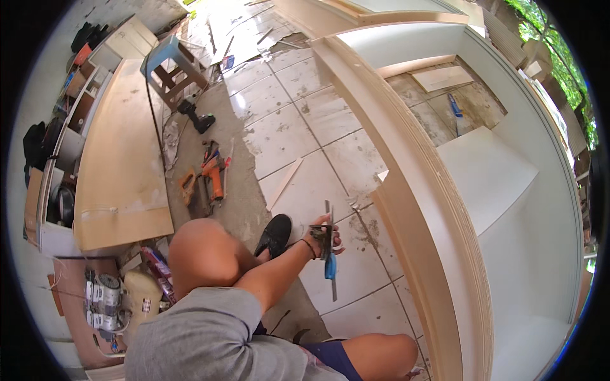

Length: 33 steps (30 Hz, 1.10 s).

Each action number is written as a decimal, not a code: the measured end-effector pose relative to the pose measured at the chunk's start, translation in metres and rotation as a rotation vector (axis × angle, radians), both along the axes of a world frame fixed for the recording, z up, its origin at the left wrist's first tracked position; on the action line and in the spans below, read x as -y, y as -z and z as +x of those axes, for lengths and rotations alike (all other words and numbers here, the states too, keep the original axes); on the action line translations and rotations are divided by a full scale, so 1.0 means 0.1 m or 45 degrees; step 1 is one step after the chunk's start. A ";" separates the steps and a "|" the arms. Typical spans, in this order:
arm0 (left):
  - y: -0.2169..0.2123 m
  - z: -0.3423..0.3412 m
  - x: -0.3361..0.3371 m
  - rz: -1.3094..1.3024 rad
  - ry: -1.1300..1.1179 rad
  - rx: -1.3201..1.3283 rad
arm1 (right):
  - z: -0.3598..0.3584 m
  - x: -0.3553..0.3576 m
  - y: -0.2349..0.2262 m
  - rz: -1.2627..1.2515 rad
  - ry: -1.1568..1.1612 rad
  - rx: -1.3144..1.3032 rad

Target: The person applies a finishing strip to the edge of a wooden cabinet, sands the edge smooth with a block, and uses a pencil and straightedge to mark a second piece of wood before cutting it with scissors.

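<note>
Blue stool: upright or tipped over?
Upright: the stool has its seat on top and legs reaching down toward the floor.

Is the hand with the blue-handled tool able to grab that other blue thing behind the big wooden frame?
Probably not from here: the long wooden frame runs between the hand and the other blue thing, and that hand is already full, holding the blue-handled tool.
</note>
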<state>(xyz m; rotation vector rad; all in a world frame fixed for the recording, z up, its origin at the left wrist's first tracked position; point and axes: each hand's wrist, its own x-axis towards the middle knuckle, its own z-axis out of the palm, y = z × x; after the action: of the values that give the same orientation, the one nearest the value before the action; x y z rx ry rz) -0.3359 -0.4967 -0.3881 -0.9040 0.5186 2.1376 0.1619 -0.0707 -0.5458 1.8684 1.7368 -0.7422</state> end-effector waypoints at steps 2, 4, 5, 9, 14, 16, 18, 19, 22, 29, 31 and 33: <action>0.06 -0.08 0.22 0.012 -0.074 0.009 | -0.14 0.00 0.06 -0.053 -0.048 -0.036; 0.14 -0.10 0.31 0.069 -0.135 -0.023 | -0.24 0.00 0.10 -0.097 -0.082 -0.068; 0.21 -0.08 0.34 0.062 -0.138 -0.034 | -0.28 0.01 0.11 -0.132 -0.104 -0.078; 0.45 0.03 0.35 0.483 -0.112 -0.049 | -0.46 -0.04 0.10 -0.224 -0.177 -0.114; 0.36 -0.10 0.16 0.548 0.045 -0.159 | -0.70 -0.10 -0.03 -0.350 -0.302 -0.191; 0.35 -0.14 0.14 0.724 0.041 -0.201 | -0.79 -0.09 -0.16 -0.420 -0.361 -0.226; 0.20 -0.15 0.11 0.620 0.093 -0.390 | -0.92 -0.12 -0.36 -0.489 -0.406 -0.275; 0.07 -0.16 0.10 0.659 0.048 -0.248 | -1.01 -0.12 -0.47 -0.537 -0.424 -0.309; -0.42 -0.26 0.09 0.532 0.090 -0.205 | -1.50 -0.04 -0.62 -0.744 -0.470 -0.456; -1.27 -0.01 0.89 0.505 -0.117 -0.099 | -3.51 1.57 -2.46 -1.295 -0.065 -0.812; -1.64 0.02 1.09 0.431 -0.252 -0.038 | -3.72 2.00 -2.76 -1.332 0.131 -0.898; -1.89 0.03 1.39 0.422 -0.286 -0.105 | -4.01 2.50 -3.28 -1.370 0.357 -0.864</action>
<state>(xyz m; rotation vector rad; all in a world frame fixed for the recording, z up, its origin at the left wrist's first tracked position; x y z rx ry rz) -0.3331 -0.6357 -0.1993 -0.7157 0.0970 2.3798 -0.2396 -0.3203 -0.2173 1.1164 0.9452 -2.0749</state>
